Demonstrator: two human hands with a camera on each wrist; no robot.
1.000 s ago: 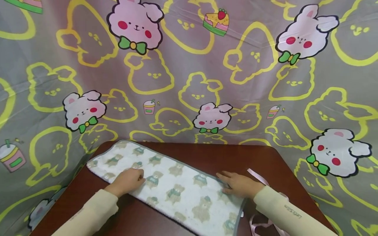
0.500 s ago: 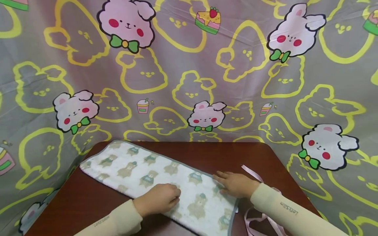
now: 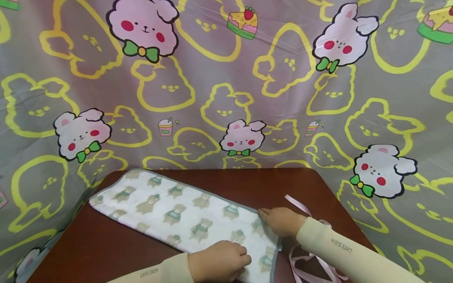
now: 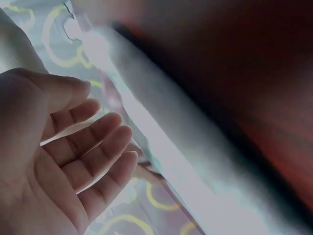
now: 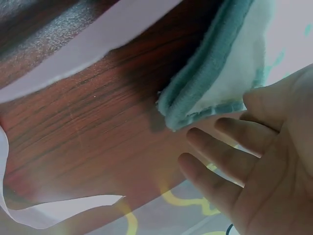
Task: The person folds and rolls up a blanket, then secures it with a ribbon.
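Left grip (image 3: pixel 220 261) farther right, bear-print towel (image 3: pixel 189 216) beneath it.

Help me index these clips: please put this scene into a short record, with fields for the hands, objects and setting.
Main item: folded white cloth with bear print and grey edging, lying slantwise
Left: left hand over the cloth's near part, fingers loosely bent; contact unclear
Right: right hand at the cloth's grey edge, fingers mostly straight
Beside cloth: loose pink ribbon, to the right
Surface: dark reddish-brown table
Backdrop: grey fabric with rabbit faces and yellow outlines
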